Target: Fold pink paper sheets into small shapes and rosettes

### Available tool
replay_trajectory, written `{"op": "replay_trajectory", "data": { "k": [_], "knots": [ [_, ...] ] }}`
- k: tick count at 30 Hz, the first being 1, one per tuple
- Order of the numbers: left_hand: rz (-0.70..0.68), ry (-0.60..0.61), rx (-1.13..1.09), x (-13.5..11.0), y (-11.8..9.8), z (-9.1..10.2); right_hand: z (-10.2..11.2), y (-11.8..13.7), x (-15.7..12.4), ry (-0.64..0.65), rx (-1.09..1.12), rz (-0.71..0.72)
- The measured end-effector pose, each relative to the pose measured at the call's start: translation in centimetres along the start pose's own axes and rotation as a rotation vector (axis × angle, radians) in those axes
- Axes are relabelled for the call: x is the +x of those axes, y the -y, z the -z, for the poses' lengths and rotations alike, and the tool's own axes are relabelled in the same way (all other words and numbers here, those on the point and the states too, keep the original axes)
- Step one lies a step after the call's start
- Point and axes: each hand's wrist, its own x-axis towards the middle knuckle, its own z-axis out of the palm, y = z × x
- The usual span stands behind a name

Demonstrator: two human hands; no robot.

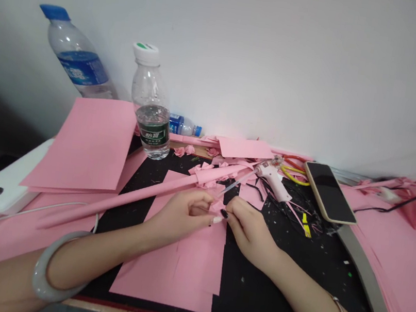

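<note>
My left hand (183,214) and my right hand (248,227) meet over the black mat (294,257), fingertips pinched together on a small pink paper piece (218,207). A thin clear stick (235,183) slants up from between my fingers toward the glue gun; which hand holds it I cannot tell. Under my hands lie cut pink paper sheets (183,272). A long rolled pink paper tube (139,195) runs diagonally just behind my left hand. A pale bangle is on my left wrist, a silver one on my right.
A white glue gun (275,179) lies behind my hands, scissors with red and yellow handles (295,170) beyond it. A phone (329,192) rests at right. Water bottles (153,106) stand by the wall. A pink paper stack (90,146) and a white power bank (4,183) sit at left.
</note>
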Motion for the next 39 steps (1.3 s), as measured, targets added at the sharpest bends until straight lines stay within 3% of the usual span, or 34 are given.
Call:
{"op": "replay_trajectory", "data": {
  "k": [7,16,21,28,31,35,39],
  "knots": [
    [-0.101,-0.027,0.344,-0.3,-0.7,0.5,0.3,0.0,-0.1,0.096,-0.038,0.06],
    [-0.221,-0.048,0.535,-0.3,-0.7,0.5,0.5,0.3,0.0,0.108,-0.168,0.077],
    [-0.044,0.054,0.386,-0.4,-0.2,0.6,0.6,0.6,-0.1,0.129,-0.105,0.046],
    [0.063,0.113,0.148,-0.1,-0.4,0.3,-0.1,0.5,-0.3,0.08,0.051,0.099],
    [0.085,0.082,0.108,0.0,-0.3,0.2,-0.2,0.3,-0.4,-0.01,0.074,0.03],
    [0.078,0.028,0.076,0.0,0.1,0.2,-0.2,0.3,-0.3,-0.225,0.124,-0.038],
    [0.055,0.001,0.113,-0.1,0.3,0.3,-0.3,0.6,-0.4,-0.246,0.149,0.024]
  ]
}}
